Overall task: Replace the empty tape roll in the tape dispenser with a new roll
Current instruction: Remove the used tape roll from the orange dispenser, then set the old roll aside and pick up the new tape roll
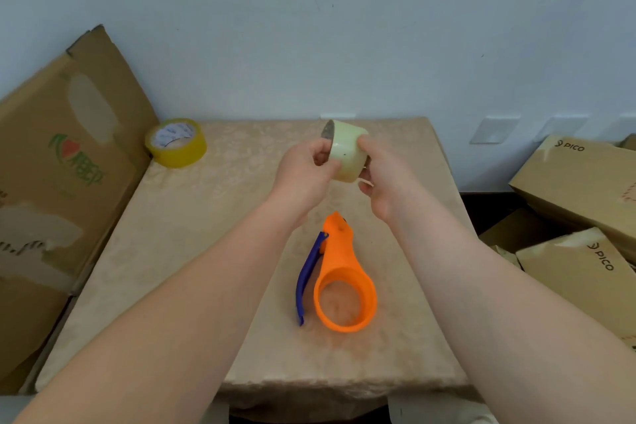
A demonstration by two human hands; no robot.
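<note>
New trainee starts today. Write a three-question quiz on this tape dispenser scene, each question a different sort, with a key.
1. True or false: the orange dispenser has a roll fitted in its ring.
2. What do the left hand and right hand hold together?
A. the pale roll
B. the yellow roll
C. a box
3. Fill in: the yellow roll lies at the table's far ____ corner.

Key
1. False; the ring is empty.
2. A
3. left
</note>
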